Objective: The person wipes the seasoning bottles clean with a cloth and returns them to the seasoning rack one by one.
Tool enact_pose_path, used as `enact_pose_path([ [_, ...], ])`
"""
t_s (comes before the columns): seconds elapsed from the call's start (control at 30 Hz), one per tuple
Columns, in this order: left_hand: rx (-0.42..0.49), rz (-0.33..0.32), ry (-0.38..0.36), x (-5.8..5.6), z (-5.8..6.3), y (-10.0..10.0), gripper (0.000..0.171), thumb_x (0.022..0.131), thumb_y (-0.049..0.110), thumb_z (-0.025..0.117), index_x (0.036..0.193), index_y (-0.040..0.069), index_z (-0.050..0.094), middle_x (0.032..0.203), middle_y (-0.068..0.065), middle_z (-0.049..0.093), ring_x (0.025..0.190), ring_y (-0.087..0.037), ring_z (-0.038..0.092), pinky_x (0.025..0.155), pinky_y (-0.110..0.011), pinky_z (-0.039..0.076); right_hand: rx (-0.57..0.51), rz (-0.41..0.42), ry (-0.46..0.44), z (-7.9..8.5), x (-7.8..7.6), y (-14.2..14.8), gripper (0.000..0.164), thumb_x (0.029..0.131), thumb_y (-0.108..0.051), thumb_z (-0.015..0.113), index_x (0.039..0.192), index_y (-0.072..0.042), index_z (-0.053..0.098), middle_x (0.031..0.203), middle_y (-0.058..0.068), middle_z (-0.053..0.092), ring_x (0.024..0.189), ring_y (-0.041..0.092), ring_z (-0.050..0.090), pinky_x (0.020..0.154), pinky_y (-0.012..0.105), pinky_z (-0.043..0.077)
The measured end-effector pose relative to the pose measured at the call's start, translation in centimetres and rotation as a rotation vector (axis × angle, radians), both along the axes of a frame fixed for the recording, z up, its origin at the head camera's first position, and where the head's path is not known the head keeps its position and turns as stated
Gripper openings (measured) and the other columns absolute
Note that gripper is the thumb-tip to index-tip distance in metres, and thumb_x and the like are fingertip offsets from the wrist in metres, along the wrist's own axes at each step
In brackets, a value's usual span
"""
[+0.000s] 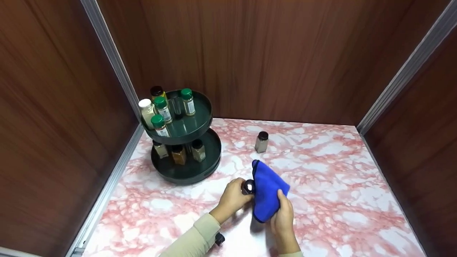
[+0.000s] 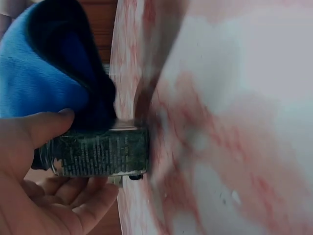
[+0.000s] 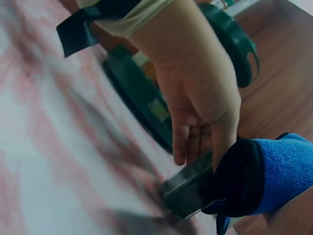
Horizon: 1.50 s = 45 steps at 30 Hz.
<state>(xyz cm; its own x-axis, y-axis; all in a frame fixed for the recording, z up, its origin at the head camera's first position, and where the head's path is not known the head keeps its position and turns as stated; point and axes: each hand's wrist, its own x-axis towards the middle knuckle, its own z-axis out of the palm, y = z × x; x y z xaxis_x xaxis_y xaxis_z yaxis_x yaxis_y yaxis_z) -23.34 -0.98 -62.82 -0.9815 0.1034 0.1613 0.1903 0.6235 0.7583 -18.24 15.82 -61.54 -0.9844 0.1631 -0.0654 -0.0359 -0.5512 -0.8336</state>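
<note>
My left hand (image 1: 234, 196) grips a square glass spice jar (image 2: 100, 152) with a dark cap (image 1: 249, 186); printed text covers the side facing the left wrist view. The jar's base is just above or on the tabletop; I cannot tell which. In my right hand (image 1: 284, 216) is a blue cloth (image 1: 267, 191) with black edging, thumb on top and most fingers hidden beneath it. The cloth lies against the right side of the jar. In the right wrist view, the left fingers hold the jar (image 3: 188, 188) beside the cloth (image 3: 283, 171).
To the left stands a dark green two-tier turntable (image 1: 189, 175) bearing several spice bottles. Behind the cloth is a lone black-capped jar (image 1: 261, 142) on the marble-patterned tabletop (image 1: 332, 178). Brown wood-grain panels (image 1: 250, 60) enclose the back and sides.
</note>
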Motion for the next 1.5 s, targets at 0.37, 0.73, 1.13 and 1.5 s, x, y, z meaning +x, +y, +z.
enact_pose_path([
  [0.37, -0.047, -0.120, 0.025, -0.5, 0.1, -0.3, 0.037, 0.074, 0.018, 0.083, 0.107, 0.007, 0.071, 0.088, -0.005, 0.070, 0.077, -0.010, 0.055, 0.071, -0.030, 0.048, 0.183, 0.031, -0.123, -1.6, -3.9, -1.1, 0.056, 0.106, -0.040, 0.050, 0.133, 0.008, 0.057, 0.110, 0.008, 0.075, 0.099, 0.017, 0.071, 0.090, 0.030, 0.057],
  [0.73, -0.077, -0.160, 0.017, -0.5, -0.1, -0.2, 0.040, 0.076, 0.019, 0.085, 0.113, 0.008, 0.073, 0.101, -0.004, 0.076, 0.095, -0.023, 0.069, 0.085, -0.035, 0.053, 0.233, -0.047, -0.233, -1.8, -1.4, -0.3, 0.051, 0.108, -0.033, 0.047, 0.131, 0.012, 0.058, 0.105, 0.008, 0.075, 0.091, 0.015, 0.071, 0.084, 0.029, 0.057],
  [1.13, -0.102, -0.210, 0.050, -1.0, -0.3, -0.7, 0.039, 0.076, 0.016, 0.083, 0.112, 0.008, 0.072, 0.098, -0.003, 0.075, 0.090, -0.023, 0.071, 0.081, -0.031, 0.054, 0.188, -0.010, -0.142, -1.2, -3.6, -1.3, 0.054, 0.108, -0.036, 0.047, 0.134, 0.010, 0.056, 0.112, 0.008, 0.074, 0.100, 0.014, 0.071, 0.091, 0.028, 0.057],
  [1.5, -0.091, -0.205, 0.017, -1.0, 0.0, -0.6, 0.037, 0.077, 0.016, 0.083, 0.112, 0.009, 0.073, 0.101, -0.004, 0.076, 0.094, -0.021, 0.070, 0.084, -0.032, 0.054, 0.434, 0.017, -0.235, -0.2, -2.2, -0.3, 0.044, 0.106, -0.031, 0.051, 0.105, 0.008, 0.069, 0.082, 0.010, 0.074, 0.072, 0.019, 0.070, 0.068, 0.032, 0.059],
])
